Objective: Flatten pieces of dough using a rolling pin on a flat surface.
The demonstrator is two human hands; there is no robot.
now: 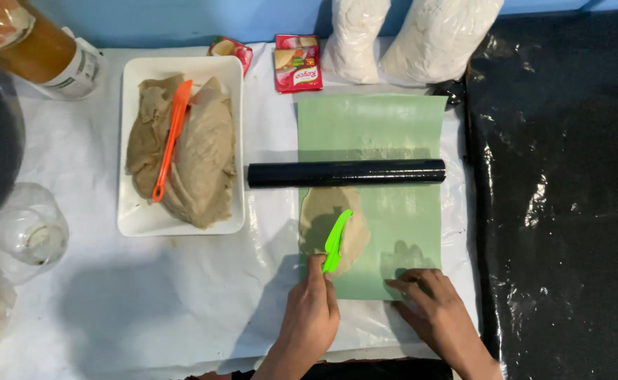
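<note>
Gripping hand: a green plastic knife [337, 239] is clamped at its handle in the left hand [311, 317], near the lower edge of the green sheet [400, 232].
Knife blade: it is laid slanting across a flat oval of beige dough [321, 218], touching it.
Pressing hand: the right hand [432, 302] is spread flat, nothing gripped, on the sheet's lower right corner.
Dough: it is placed along the sheet's left edge, just below the roller.
Roller: a black rolling pin [346, 173] is laid crosswise over the sheet's middle, overhanging the left edge.
Tray: a white rectangular tray [133, 222] is set left of the sheet on the white-covered tabletop [147, 302], heaped with dough pieces [203, 155] and an orange plastic knife [171, 138].
Far edge: two white bags [414, 35], two red sachets [298, 62].
</note>
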